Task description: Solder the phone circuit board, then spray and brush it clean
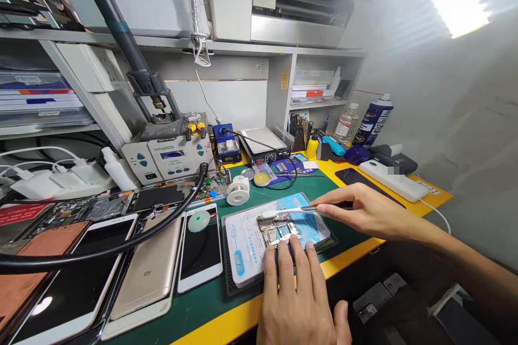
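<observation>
A small circuit board (279, 230) lies on a white and blue printed pad (245, 242), which rests on a dark perforated mat. My left hand (297, 291) lies over the board's near edge, its fingers spread and pressing down on the board. From the right, my right hand (360, 210) pinches the dark end of a white brush (287, 211). The brush's head reaches the board's upper left part. Part of the board is hidden under the left fingertips.
Left of the pad are a white phone (200, 259), a gold phone back (151, 275) and a solder spool (238, 192). A black hose (133, 242) crosses over the phones. Behind stand a rework station (170, 156) and a hot plate (265, 143). A power bank (390, 180) lies right.
</observation>
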{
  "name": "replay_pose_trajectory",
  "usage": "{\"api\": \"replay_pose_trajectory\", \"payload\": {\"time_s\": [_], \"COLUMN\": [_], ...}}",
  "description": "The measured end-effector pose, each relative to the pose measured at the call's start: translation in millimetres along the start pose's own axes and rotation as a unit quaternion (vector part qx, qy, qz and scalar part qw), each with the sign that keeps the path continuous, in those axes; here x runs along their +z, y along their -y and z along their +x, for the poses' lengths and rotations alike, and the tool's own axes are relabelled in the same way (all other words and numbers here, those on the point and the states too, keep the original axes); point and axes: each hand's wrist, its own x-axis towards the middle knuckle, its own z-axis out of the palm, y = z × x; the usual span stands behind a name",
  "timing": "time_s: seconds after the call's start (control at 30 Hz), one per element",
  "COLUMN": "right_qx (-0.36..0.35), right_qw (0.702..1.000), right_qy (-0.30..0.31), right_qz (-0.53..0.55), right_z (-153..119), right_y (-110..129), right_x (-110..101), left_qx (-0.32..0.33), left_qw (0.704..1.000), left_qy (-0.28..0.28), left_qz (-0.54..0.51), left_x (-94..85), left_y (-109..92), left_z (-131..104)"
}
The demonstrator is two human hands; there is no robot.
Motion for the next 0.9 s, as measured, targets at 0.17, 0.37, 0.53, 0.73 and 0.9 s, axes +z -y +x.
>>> {"api": "replay_pose_trajectory", "payload": {"time_s": [0.17,0.37,0.53,0.73,0.9], "right_qx": [0.003,0.018,0.007,0.018,0.008], "right_qw": [1.0,1.0,1.0,1.0,1.0], "right_qy": [0.016,-0.009,0.008,-0.012,-0.008], "right_qz": [-0.008,-0.017,0.006,0.01,0.024], "right_z": [-7,-8,6,-1,8], "right_y": [-10,-15,-17,-31,-22], "right_x": [-6,-17,-7,-24,-10], "left_qx": [0.003,0.009,0.011,-0.001,0.001], "left_qw": [1.0,1.0,1.0,1.0,1.0], "left_qy": [0.006,0.001,-0.004,-0.011,-0.007], "left_qz": [0.003,0.008,0.011,0.0,0.0], "left_x": [-0.4,0.7,0.2,1.5,2.3], "left_y": [1,2,2,1,1], "left_z": [1,2,2,2,2]}}
